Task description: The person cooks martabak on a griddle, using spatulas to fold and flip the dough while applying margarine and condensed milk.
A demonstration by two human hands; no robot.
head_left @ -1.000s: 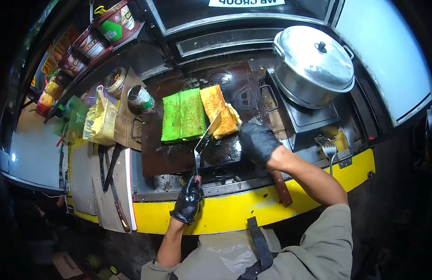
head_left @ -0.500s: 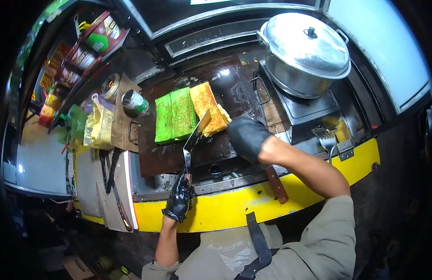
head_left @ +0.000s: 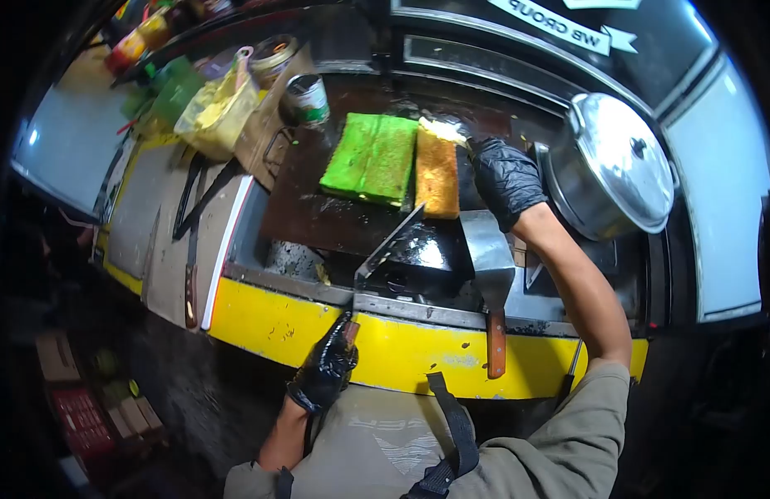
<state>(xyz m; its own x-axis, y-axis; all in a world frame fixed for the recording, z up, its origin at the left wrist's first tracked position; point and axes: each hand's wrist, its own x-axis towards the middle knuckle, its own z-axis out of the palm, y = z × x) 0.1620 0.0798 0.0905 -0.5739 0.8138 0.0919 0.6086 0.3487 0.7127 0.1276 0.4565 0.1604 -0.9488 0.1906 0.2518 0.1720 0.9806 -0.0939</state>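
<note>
My left hand (head_left: 325, 366), in a black glove, is closed round the handle of a metal spatula (head_left: 387, 246). The spatula's blade reaches up to the near end of a browned slab of toasted bread (head_left: 437, 170). My right hand (head_left: 508, 179), also gloved in black, is beside the bread's far right end. Its fingers are curled against a pale yellow-white part there; what they grip is hidden. Green bread (head_left: 368, 158) lies left of the browned bread, both on a dark griddle (head_left: 306, 204).
A second, wide spatula (head_left: 489, 266) rests at the griddle's near right. A lidded pot (head_left: 614, 162) stands at right. On the left are a can (head_left: 307, 100), a tub of yellow spread (head_left: 219, 112) and a knife (head_left: 191, 287). A yellow counter edge (head_left: 260, 323) runs in front.
The view has swung, shifting the scene. My right hand has moved from the browned bread's near right side to its far end. The spatula blade has come off the bread's top to its near end.
</note>
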